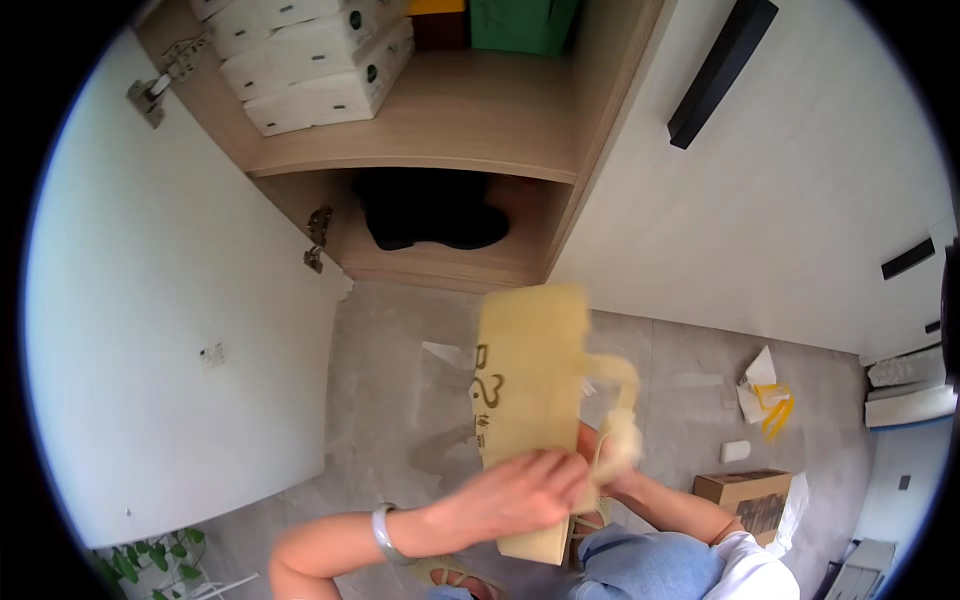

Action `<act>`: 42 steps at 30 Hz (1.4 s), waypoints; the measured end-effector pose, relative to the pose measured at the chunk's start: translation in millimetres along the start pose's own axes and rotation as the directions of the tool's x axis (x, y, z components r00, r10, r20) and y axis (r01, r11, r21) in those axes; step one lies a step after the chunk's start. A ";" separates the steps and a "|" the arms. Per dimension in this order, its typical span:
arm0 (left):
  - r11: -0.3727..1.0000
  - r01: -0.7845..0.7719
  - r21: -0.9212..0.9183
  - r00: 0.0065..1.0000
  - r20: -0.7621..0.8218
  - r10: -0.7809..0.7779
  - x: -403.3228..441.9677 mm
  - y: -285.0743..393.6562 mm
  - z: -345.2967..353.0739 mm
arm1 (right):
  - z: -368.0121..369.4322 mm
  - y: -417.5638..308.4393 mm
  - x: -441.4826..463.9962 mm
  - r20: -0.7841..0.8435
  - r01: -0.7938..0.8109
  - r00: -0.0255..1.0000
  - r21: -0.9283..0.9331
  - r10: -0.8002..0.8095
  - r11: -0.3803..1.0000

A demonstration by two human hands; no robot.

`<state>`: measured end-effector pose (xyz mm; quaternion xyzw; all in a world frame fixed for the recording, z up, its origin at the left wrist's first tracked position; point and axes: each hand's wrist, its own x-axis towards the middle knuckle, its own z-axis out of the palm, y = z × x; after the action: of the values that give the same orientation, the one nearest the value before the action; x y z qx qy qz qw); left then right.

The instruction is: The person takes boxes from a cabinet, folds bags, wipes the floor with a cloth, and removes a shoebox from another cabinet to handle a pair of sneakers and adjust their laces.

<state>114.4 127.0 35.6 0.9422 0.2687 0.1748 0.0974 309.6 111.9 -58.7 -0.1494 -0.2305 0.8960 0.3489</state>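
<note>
A pale yellow paper gift bag [530, 370] with dark printing hangs tilted in front of me, slightly blurred. Its cream ribbon handle [618, 400] loops out on the right side and bunches up near my fingers. My left hand [535, 490], with a bracelet at the wrist, lies across the lower part of the bag, fingers curled on its right edge. On the other side, my right hand [605, 470] closes around the same edge by the handle. Ribbon and bag partly hide its fingers.
A cabinet stands open, its white door [200, 330] swung left. White boxes [310, 70] and a green bin [520, 25] fill the upper shelf, black boots [435, 210] the lower. A cardboard box [745, 495] and plant [155, 555] are on the floor.
</note>
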 end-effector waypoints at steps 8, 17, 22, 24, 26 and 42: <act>0.955 -0.295 -0.039 0.952 -0.098 0.290 10.3 2.6 40.7 | 13.6 -7.9 -26.3 -0.628 0.125 0.778 0.108 -0.030 0.986; 0.920 -0.148 -0.362 0.970 -0.237 0.063 -2.2 14.4 111.3 | 2.9 52.6 -79.8 -0.720 0.395 0.659 0.083 -0.219 0.915; 0.628 -0.003 -0.778 0.990 -0.089 -0.105 -17.6 24.3 129.9 | 5.2 91.2 -72.6 -0.923 0.075 0.283 -0.249 -0.260 0.966; 0.334 0.124 -0.934 0.952 0.018 -0.304 -19.9 32.2 134.3 | 6.7 104.1 -83.0 -0.934 -0.090 0.171 -0.333 -0.315 0.939; 0.047 0.126 -0.991 0.861 0.086 -0.502 -17.8 36.0 131.5 | 17.9 106.4 -92.1 -0.940 -0.046 0.138 -0.322 -0.314 0.945; -0.121 -0.428 -0.896 0.518 -0.133 -0.845 12.1 2.3 37.5 | 131.5 115.0 -172.7 -0.926 -0.019 -0.203 -0.322 -0.319 0.947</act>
<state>139.4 128.2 5.2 0.2604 0.2490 0.6760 0.6427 312.2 -123.4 12.0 -0.7899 0.0073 0.3751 0.4850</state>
